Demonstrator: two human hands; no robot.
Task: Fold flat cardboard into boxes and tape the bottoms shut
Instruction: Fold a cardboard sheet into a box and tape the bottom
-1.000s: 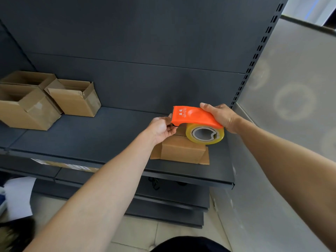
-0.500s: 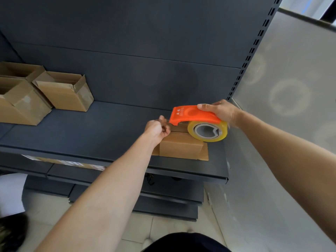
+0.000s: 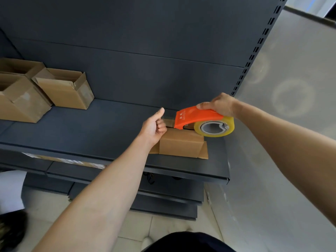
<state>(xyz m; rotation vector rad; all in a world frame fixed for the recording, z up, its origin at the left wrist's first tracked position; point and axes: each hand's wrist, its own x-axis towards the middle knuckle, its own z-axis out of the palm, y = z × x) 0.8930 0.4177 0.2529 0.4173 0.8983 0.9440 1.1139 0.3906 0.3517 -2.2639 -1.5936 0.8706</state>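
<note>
Four cardboard boxes point(image 3: 181, 144), one tape dispenser point(image 3: 198, 119), two hands point(image 3: 154, 127).

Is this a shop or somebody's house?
Probably a shop or stockroom: dark metal shelving with a slotted upright, bare except for cardboard boxes, over a tiled floor.

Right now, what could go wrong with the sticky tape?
The clear tape strip pulled out by the left hand hangs loose above the box, so it might curl and stick to itself. The right hand holds the orange dispenser near the shelf end, so the box could slide while taping.
</note>
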